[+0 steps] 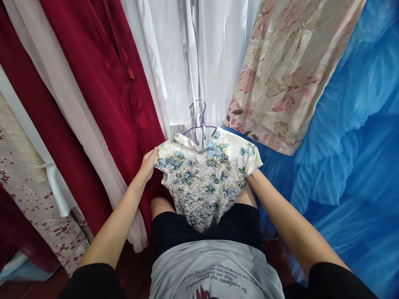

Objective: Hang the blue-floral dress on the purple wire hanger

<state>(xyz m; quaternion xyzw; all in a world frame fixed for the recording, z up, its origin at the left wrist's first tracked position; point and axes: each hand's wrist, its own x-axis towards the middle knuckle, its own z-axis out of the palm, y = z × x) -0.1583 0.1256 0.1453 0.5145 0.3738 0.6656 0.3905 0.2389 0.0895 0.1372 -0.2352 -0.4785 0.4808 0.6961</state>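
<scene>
A white short-sleeved dress with blue, green and yellow flowers point(202, 178) hangs in front of my legs on a purple hanger point(203, 118). At its left shoulder, my left hand point(149, 164) pinches the sleeve edge, fingers partly behind the cloth. My right hand point(251, 177) reaches under the opposite sleeve; only the wrist area shows and the fingers are hidden by the fabric. Between the hands the dress is spread at the shoulders, its lower part narrowing toward my lap. Grey ribbons point(193, 62) fall behind the hanger hook.
Long garments hang close all around: dark red cloth point(102, 62) and pale pink cloth point(68, 83) to the left, white cloth point(218, 50) ahead. On the right are a beige floral garment point(280, 83) and blue ruffled tulle point(349, 145).
</scene>
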